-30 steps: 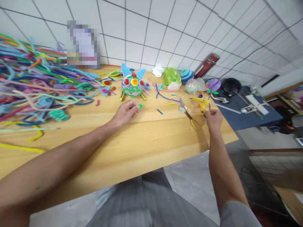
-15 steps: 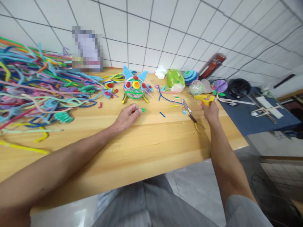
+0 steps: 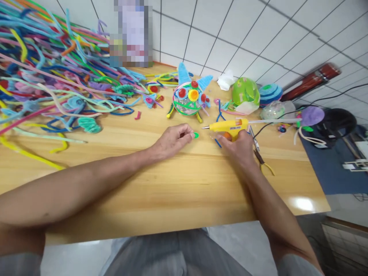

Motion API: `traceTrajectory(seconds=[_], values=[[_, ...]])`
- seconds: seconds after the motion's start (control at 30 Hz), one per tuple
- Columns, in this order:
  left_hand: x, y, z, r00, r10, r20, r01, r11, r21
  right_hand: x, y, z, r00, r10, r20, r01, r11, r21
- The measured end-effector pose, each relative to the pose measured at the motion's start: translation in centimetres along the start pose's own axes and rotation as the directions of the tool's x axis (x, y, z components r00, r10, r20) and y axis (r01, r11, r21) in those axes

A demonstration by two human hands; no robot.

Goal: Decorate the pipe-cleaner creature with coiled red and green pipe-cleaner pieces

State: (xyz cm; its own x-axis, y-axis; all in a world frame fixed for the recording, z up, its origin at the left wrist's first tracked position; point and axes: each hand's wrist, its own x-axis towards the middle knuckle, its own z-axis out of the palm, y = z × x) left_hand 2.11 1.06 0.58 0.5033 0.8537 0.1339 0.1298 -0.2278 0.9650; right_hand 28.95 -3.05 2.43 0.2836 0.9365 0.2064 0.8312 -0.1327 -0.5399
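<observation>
Between the thumb and fingers of my left hand [image 3: 176, 141] is a small green disc [image 3: 196, 135], pinched at its edge. My right hand [image 3: 240, 149] grips a yellow hot glue gun [image 3: 227, 125], its metal nozzle pointing left toward the disc, a short gap apart. A pale glue stick [image 3: 274, 120] sticks out of the gun's back end. Behind my left hand stands a small pipe-cleaner creature [image 3: 188, 99] with a clear round body, blue ears, red and yellow coiled discs and yellow-green feet. A short blue piece [image 3: 218, 143] lies under the gun.
A large heap of coloured pipe cleaners [image 3: 57, 76] covers the table's left. Yellow-handled pliers [image 3: 267, 166] lie right of my right hand. Behind are a green ball [image 3: 245, 94], a blue striped ball [image 3: 270, 94] and a red cylinder [image 3: 313, 80]. A black cord [image 3: 322, 100] runs to the right.
My right hand has lifted the glue gun from the table's right side and brought it left, near the green disc. My left hand still pinches the disc. The view has shifted.
</observation>
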Motion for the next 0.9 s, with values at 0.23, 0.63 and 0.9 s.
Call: traceTrajectory(seconds=[0.23,0.63,0.9], values=[[-0.01,0.33,-0.04,0.999,-0.02,0.048,0.019,1.0,0.023,-0.64,-0.36,0.22,0.999,0.021,-0.048,-0.023,0.998,-0.057],[0.0,0.46,-0.11,0.995,-0.051,0.087,0.051,0.999,0.005,-0.95,0.5,-0.02,1.0,-0.016,-0.004,0.015,0.989,-0.145],[-0.06,0.43,-0.15,0.994,-0.045,0.1,0.045,0.999,0.008,-0.91,0.09,-0.35,0.999,-0.028,0.041,0.034,0.986,-0.164]])
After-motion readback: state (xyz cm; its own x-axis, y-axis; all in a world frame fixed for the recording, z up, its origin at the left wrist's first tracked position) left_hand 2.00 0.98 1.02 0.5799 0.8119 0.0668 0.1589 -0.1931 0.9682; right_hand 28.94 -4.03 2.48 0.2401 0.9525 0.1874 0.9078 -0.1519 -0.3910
